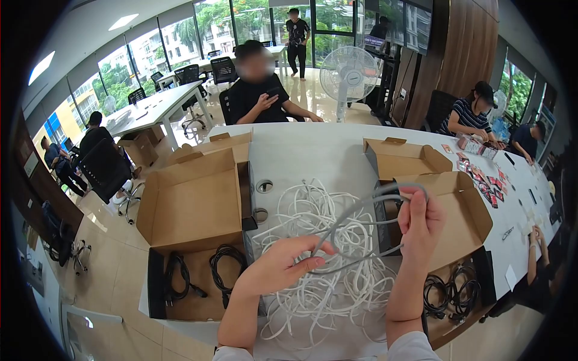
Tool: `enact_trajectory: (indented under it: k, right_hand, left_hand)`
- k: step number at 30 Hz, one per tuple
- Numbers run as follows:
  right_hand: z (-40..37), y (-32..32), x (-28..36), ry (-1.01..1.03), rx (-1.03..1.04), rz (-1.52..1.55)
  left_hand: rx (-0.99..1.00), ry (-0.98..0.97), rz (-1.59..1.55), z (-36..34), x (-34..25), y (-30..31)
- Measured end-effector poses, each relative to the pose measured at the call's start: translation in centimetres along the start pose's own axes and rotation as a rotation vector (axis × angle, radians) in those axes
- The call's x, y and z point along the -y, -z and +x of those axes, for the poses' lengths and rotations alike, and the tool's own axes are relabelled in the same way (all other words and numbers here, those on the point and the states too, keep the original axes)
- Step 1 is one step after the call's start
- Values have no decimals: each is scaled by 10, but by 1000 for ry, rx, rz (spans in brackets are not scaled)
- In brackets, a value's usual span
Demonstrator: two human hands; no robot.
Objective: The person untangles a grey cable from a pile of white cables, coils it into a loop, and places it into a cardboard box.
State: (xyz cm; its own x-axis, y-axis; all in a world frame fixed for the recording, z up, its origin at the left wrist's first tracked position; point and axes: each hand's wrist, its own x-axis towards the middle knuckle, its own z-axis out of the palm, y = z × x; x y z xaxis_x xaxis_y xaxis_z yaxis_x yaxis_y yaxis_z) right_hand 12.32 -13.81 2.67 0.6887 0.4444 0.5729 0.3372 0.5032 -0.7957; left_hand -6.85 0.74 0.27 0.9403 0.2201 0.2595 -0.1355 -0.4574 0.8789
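Observation:
A grey cable (pixel 335 236) hangs in loose loops between my two hands, above the table. My left hand (pixel 288 265) pinches it between thumb and fingers at the lower left of the loops. Higher up on the right, my right hand (pixel 419 218) has its fingers closed round the cable's other side. Beneath both hands lies a large tangled heap of white cables (pixel 307 210). To the left, an open cardboard box (pixel 191 204) contains coiled black power cords (pixel 229 265). Another open box (pixel 448 210) on the right also has coiled black cords (pixel 451 292) in it.
Further open boxes (pixel 406 157) stand behind the front ones. Two round cable holes (pixel 264 186) pierce the white table (pixel 307 147). Small red packets (pixel 481 180) lie at the far right near seated people. Across the table sits a person holding a phone, beside a standing fan (pixel 348 75).

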Motion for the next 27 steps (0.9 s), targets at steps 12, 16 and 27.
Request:
enact_trajectory:
  k: [12,16,27]
  right_hand:
    - [17,0,-3,8,-177,-48]
    - [24,3,-14,98,-134,-180]
    - [27,29,-8,-155,3,368]
  left_hand:
    - [-439,61,292,3,-1,4]
    - [-699,-88,-138,1,5,6]
    - [-1055,-274,-552,-1,5,16]
